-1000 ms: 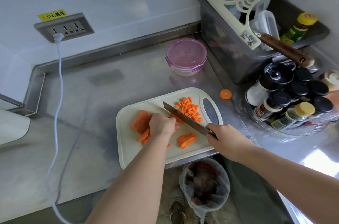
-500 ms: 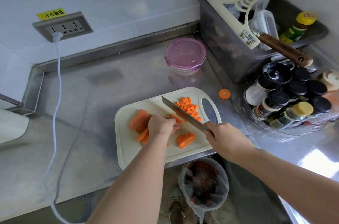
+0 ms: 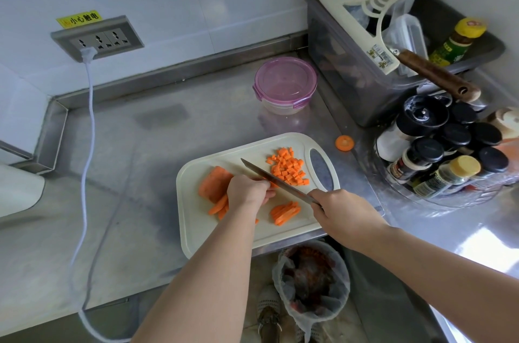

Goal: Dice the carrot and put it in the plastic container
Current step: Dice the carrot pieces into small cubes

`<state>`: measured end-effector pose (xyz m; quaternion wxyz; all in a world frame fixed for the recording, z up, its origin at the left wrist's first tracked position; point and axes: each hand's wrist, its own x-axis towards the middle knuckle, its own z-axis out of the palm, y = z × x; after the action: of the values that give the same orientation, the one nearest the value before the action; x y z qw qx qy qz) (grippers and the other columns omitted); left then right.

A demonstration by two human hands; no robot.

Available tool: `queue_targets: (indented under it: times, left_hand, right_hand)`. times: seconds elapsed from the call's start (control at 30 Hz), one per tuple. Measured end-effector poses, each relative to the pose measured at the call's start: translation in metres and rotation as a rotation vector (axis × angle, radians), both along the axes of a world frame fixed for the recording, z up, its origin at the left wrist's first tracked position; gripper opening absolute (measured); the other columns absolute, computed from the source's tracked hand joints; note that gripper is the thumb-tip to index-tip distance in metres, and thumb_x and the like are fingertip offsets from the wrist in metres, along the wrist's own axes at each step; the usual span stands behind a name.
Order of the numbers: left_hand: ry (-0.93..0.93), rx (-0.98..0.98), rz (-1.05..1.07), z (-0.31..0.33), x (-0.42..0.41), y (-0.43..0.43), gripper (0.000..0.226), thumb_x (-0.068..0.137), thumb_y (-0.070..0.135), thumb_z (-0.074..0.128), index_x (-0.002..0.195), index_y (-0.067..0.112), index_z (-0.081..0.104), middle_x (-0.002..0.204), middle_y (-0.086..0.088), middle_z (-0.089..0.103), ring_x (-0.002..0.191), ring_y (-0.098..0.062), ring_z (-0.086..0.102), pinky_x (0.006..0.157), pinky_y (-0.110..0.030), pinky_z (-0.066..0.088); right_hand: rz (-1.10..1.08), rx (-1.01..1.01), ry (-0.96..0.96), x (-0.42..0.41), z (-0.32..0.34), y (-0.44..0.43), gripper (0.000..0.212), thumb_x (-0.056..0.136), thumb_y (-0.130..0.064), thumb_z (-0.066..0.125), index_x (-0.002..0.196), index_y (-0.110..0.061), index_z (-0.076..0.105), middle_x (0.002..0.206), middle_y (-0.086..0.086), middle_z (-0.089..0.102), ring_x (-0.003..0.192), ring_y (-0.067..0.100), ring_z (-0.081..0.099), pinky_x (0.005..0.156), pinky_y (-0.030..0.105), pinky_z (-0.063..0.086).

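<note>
The right hand (image 3: 341, 212) is closed around the handle of a knife (image 3: 276, 181), whose blade runs up and to the left across the board (image 3: 196, 219), its tip toward the far side. The left hand (image 3: 247, 192) is curled, knuckles up, fingertips (image 3: 268, 194) tucked against the near side of the blade and pressing down on carrot strips that the hand mostly hides; only a bit of orange shows at the fingertips, touching the blade.

On the far right of the board, just beyond the blade, lies a pile of dice (image 3: 289, 167), close to the board's handle hole. Left of the left hand sits a big carrot slab (image 3: 213, 184), with a few slices (image 3: 219, 206) just near of it, partly under the wrist. Between the 2 hands, on the near side of the blade, lies a small bundle of strips (image 3: 285, 212), apart from both hands. 1 round carrot end (image 3: 344, 143) lies on the counter (image 3: 126, 174) just off the board's far right corner.

The container (image 3: 285, 86), with a pink lid clipped on, stands on the counter beyond the board, well apart from both hands. To its right is a grey bin (image 3: 351, 84) holding a squeegee (image 3: 362, 34), and near of that a rack of spice jars (image 3: 443, 151). A white cord (image 3: 88, 123) runs from a wall socket (image 3: 97, 39) down over the counter's near edge. Below the board's near edge a lined trash can (image 3: 311, 283) stands on the floor
</note>
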<state>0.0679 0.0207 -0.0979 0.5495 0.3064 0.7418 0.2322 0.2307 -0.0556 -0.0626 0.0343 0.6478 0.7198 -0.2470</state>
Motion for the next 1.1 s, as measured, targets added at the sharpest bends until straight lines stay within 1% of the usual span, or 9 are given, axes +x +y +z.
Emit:
queue_targets:
  times: [0.07,0.17,0.3,0.47,0.6,0.8,0.87,1.0,1.1]
  left_hand:
    - [-0.008,-0.002,0.013,-0.001,0.0,0.001,0.022,0.087,0.0,0.061,0.065,0.002,0.06,0.041,-0.002,0.059,0.041,-0.009,0.06,0.053,-0.02,0.052]
    - [-0.009,-0.003,0.014,-0.004,-0.001,0.001,0.024,0.086,0.0,0.062,0.063,0.004,0.058,0.042,-0.002,0.06,0.04,-0.008,0.06,0.052,-0.021,0.049]
    - [-0.003,-0.02,-0.003,-0.005,0.0,0.003,0.027,0.086,0.001,0.062,0.06,0.004,0.057,0.041,-0.003,0.06,0.038,-0.009,0.059,0.049,-0.021,0.048]
    - [0.017,-0.041,-0.022,-0.004,-0.001,0.004,0.02,0.086,0.003,0.062,0.066,0.001,0.059,0.041,-0.002,0.06,0.033,-0.007,0.055,0.04,-0.016,0.043]
    - [0.017,-0.04,-0.022,-0.005,-0.001,0.005,0.019,0.084,-0.002,0.06,0.066,0.001,0.058,0.039,-0.003,0.058,0.033,-0.008,0.055,0.041,-0.018,0.043]
    - [0.005,-0.04,-0.027,-0.005,-0.002,0.004,0.015,0.087,-0.001,0.059,0.073,-0.003,0.062,0.051,-0.006,0.063,0.042,-0.006,0.063,0.038,-0.015,0.041]
    - [0.004,-0.036,-0.038,-0.002,-0.002,0.004,0.015,0.088,-0.001,0.056,0.078,-0.008,0.064,0.058,-0.008,0.064,0.04,-0.006,0.061,0.039,-0.014,0.041]
    - [0.025,-0.057,-0.113,0.004,-0.011,0.002,0.027,0.092,0.003,0.051,0.066,0.001,0.06,0.055,-0.005,0.064,0.033,-0.004,0.054,0.033,-0.011,0.033]
    - [0.073,-0.004,-0.116,0.005,-0.025,0.004,0.027,0.091,0.002,0.048,0.066,0.007,0.058,0.054,-0.003,0.066,0.052,-0.015,0.062,0.046,-0.016,0.041]
  right_hand:
    - [0.014,0.003,-0.02,-0.001,0.001,-0.001,0.021,0.102,-0.027,0.031,0.101,-0.018,0.049,0.071,0.0,0.049,0.063,0.024,0.052,0.046,0.028,0.03]
    - [0.019,-0.007,-0.045,-0.002,0.0,-0.001,0.015,0.102,-0.024,0.031,0.094,-0.019,0.043,0.074,0.002,0.052,0.064,0.025,0.054,0.05,0.031,0.036]
    - [0.06,-0.039,-0.154,-0.004,-0.006,-0.002,0.009,0.099,-0.011,0.04,0.105,-0.017,0.043,0.078,0.001,0.056,0.068,0.024,0.06,0.056,0.033,0.047]
    - [0.07,-0.079,-0.194,-0.007,-0.009,0.002,0.014,0.099,-0.01,0.04,0.111,-0.017,0.043,0.084,0.002,0.057,0.074,0.024,0.062,0.058,0.034,0.048]
    - [0.073,-0.099,-0.224,-0.006,-0.013,0.004,0.015,0.098,-0.009,0.038,0.11,-0.016,0.044,0.072,-0.002,0.045,0.07,0.026,0.054,0.057,0.034,0.041]
    - [0.121,-0.122,-0.287,-0.005,-0.014,0.007,0.025,0.094,-0.002,0.042,0.116,-0.014,0.043,0.085,0.0,0.05,0.071,0.023,0.05,0.052,0.03,0.038]
    - [0.112,-0.113,-0.239,-0.002,-0.013,0.007,0.02,0.096,-0.005,0.04,0.113,-0.015,0.046,0.076,-0.002,0.045,0.071,0.024,0.051,0.05,0.03,0.038]
    - [0.013,-0.012,-0.066,0.002,-0.006,0.0,0.021,0.103,-0.025,0.032,0.104,-0.015,0.051,0.074,0.001,0.05,0.067,0.027,0.052,0.057,0.032,0.039]
    - [0.002,0.05,-0.026,0.006,0.0,-0.003,0.025,0.103,-0.03,0.031,0.104,-0.016,0.051,0.076,0.001,0.053,0.068,0.027,0.053,0.057,0.032,0.037]
